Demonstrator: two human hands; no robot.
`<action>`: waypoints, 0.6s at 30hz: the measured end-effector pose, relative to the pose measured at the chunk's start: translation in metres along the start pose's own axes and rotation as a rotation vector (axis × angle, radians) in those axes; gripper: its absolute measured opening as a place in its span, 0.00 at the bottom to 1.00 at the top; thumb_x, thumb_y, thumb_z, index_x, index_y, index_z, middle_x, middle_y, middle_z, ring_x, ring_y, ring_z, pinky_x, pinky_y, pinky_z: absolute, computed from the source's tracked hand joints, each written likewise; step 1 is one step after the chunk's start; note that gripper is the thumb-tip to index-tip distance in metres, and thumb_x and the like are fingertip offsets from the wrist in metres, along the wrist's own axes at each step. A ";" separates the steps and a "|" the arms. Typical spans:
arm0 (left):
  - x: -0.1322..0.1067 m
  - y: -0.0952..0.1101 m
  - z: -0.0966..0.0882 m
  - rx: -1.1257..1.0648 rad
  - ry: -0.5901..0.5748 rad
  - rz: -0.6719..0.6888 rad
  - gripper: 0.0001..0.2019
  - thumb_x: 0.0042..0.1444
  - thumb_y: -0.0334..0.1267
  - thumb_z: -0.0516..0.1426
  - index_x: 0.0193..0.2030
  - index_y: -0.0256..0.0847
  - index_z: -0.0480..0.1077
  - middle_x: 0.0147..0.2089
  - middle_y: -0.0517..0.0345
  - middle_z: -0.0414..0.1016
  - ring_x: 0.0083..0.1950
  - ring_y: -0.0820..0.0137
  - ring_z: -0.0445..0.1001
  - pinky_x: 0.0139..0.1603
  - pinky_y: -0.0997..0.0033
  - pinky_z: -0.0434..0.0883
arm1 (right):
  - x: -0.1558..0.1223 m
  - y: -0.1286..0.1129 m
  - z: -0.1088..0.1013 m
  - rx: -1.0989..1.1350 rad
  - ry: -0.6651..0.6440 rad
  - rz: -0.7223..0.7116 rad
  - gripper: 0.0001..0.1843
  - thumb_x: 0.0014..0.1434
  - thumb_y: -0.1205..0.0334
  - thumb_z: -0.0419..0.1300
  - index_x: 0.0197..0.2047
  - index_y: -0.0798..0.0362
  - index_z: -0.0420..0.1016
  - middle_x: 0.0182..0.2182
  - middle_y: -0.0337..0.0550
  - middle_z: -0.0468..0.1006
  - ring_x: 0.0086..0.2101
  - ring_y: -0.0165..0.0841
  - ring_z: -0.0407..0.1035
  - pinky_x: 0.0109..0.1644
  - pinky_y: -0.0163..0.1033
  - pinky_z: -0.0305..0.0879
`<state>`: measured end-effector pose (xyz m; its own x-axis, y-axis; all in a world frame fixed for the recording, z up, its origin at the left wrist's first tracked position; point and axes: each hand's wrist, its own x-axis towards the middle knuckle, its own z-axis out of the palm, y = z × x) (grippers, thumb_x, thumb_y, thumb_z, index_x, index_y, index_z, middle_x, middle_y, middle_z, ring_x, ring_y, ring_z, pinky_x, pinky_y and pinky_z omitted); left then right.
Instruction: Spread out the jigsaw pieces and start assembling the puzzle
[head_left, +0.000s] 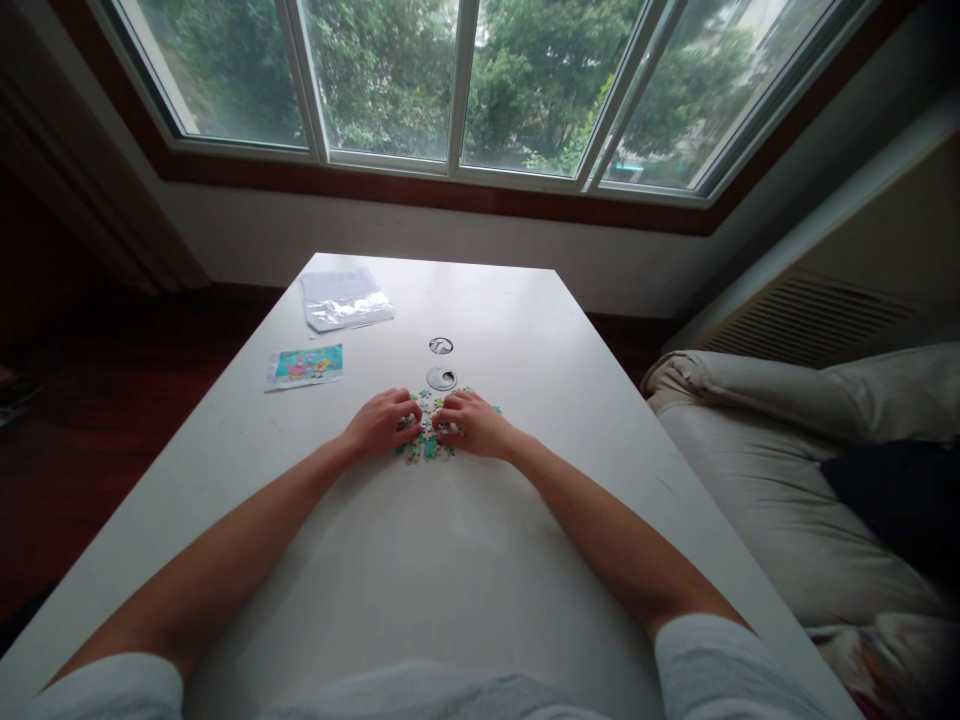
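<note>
On white bench (420, 570), has room left, right and nearside of puzzle pieces (429, 447), with edges well apart. Meets round items (441, 379) just beyond pieces, picture sheet (307, 366) and plastic bag (349, 300) left. Curls left hand (386, 421) and right hand (474, 422) over pieces; cannot tell whether gripping any.

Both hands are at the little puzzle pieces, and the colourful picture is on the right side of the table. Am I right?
Not quite: the head view shows the colourful picture on the left side of the table. The left hand and right hand are at the puzzle pieces.
</note>
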<state>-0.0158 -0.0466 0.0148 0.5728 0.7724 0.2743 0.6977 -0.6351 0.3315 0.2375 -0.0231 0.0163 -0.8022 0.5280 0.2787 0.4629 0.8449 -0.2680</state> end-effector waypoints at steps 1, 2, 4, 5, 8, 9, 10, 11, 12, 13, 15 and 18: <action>0.000 -0.001 0.001 0.004 0.002 0.003 0.07 0.63 0.43 0.58 0.42 0.45 0.75 0.41 0.54 0.72 0.45 0.63 0.71 0.48 0.64 0.67 | 0.000 -0.001 0.000 -0.002 0.002 0.000 0.07 0.64 0.56 0.64 0.43 0.49 0.79 0.39 0.45 0.75 0.43 0.38 0.64 0.49 0.42 0.55; 0.000 -0.001 0.001 0.010 0.002 0.008 0.07 0.64 0.42 0.57 0.42 0.45 0.75 0.41 0.54 0.72 0.45 0.63 0.71 0.48 0.64 0.67 | 0.000 -0.001 0.000 -0.001 0.010 0.000 0.07 0.64 0.57 0.63 0.43 0.49 0.79 0.38 0.45 0.75 0.43 0.38 0.64 0.49 0.42 0.55; 0.000 -0.002 0.003 0.026 0.003 0.024 0.08 0.66 0.41 0.55 0.42 0.45 0.75 0.41 0.54 0.73 0.45 0.63 0.71 0.48 0.64 0.67 | 0.000 -0.002 0.001 0.008 0.037 -0.002 0.06 0.66 0.58 0.61 0.42 0.49 0.79 0.37 0.44 0.75 0.42 0.37 0.65 0.48 0.42 0.55; 0.001 -0.002 0.003 0.035 0.006 0.031 0.08 0.66 0.40 0.55 0.42 0.44 0.75 0.41 0.54 0.73 0.45 0.64 0.71 0.47 0.65 0.67 | 0.000 -0.002 0.002 0.016 0.059 -0.002 0.07 0.66 0.59 0.60 0.42 0.49 0.79 0.36 0.44 0.75 0.42 0.37 0.65 0.49 0.42 0.55; 0.002 -0.003 0.002 0.052 0.048 0.031 0.09 0.67 0.39 0.53 0.41 0.43 0.75 0.41 0.54 0.73 0.43 0.64 0.71 0.47 0.65 0.67 | 0.001 0.001 0.005 0.065 0.153 0.028 0.08 0.68 0.59 0.59 0.40 0.50 0.79 0.36 0.45 0.76 0.42 0.37 0.66 0.49 0.42 0.57; 0.002 -0.004 0.001 0.055 0.072 0.017 0.09 0.67 0.38 0.53 0.41 0.43 0.75 0.41 0.54 0.73 0.43 0.65 0.71 0.47 0.65 0.67 | 0.001 0.003 0.005 0.093 0.195 0.057 0.09 0.68 0.58 0.58 0.40 0.50 0.78 0.36 0.45 0.77 0.41 0.36 0.66 0.49 0.42 0.57; 0.002 -0.005 0.000 0.061 0.096 -0.002 0.09 0.66 0.37 0.53 0.40 0.43 0.75 0.42 0.54 0.73 0.43 0.65 0.71 0.46 0.65 0.67 | 0.001 0.006 0.005 0.125 0.240 0.097 0.09 0.68 0.58 0.58 0.40 0.51 0.78 0.36 0.45 0.77 0.41 0.36 0.67 0.49 0.42 0.58; 0.002 -0.006 -0.002 0.071 0.116 -0.026 0.08 0.65 0.36 0.53 0.39 0.42 0.74 0.42 0.54 0.73 0.42 0.65 0.71 0.46 0.65 0.68 | 0.001 0.011 0.004 0.158 0.285 0.148 0.09 0.68 0.58 0.58 0.39 0.51 0.78 0.36 0.45 0.77 0.40 0.36 0.67 0.49 0.42 0.59; 0.001 -0.008 -0.004 0.084 0.131 -0.052 0.08 0.64 0.36 0.53 0.39 0.42 0.74 0.42 0.54 0.73 0.42 0.66 0.71 0.46 0.65 0.68 | 0.000 0.016 0.003 0.187 0.330 0.211 0.09 0.67 0.58 0.58 0.39 0.51 0.78 0.35 0.44 0.78 0.39 0.35 0.67 0.48 0.41 0.60; 0.001 -0.010 -0.006 0.099 0.141 -0.080 0.07 0.63 0.35 0.54 0.38 0.42 0.74 0.42 0.54 0.73 0.41 0.65 0.71 0.46 0.65 0.68 | -0.001 0.022 0.002 0.211 0.371 0.287 0.09 0.67 0.58 0.58 0.38 0.51 0.78 0.34 0.44 0.78 0.37 0.35 0.67 0.46 0.40 0.61; 0.000 -0.015 -0.009 0.130 0.147 -0.133 0.07 0.62 0.35 0.54 0.37 0.42 0.73 0.41 0.54 0.73 0.41 0.65 0.71 0.46 0.64 0.68 | -0.005 0.036 -0.001 0.243 0.441 0.458 0.09 0.65 0.58 0.58 0.38 0.52 0.78 0.33 0.42 0.78 0.35 0.33 0.68 0.44 0.38 0.62; 0.000 -0.021 -0.012 0.176 0.118 -0.187 0.08 0.62 0.37 0.53 0.34 0.42 0.73 0.39 0.54 0.74 0.40 0.65 0.71 0.44 0.65 0.66 | -0.012 0.056 -0.004 0.224 0.495 0.680 0.09 0.62 0.59 0.58 0.37 0.52 0.78 0.32 0.39 0.79 0.32 0.31 0.68 0.41 0.37 0.62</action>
<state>-0.0357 -0.0330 0.0182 0.3806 0.8639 0.3297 0.8562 -0.4640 0.2272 0.2743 0.0182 0.0015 -0.0982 0.9328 0.3467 0.6556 0.3228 -0.6826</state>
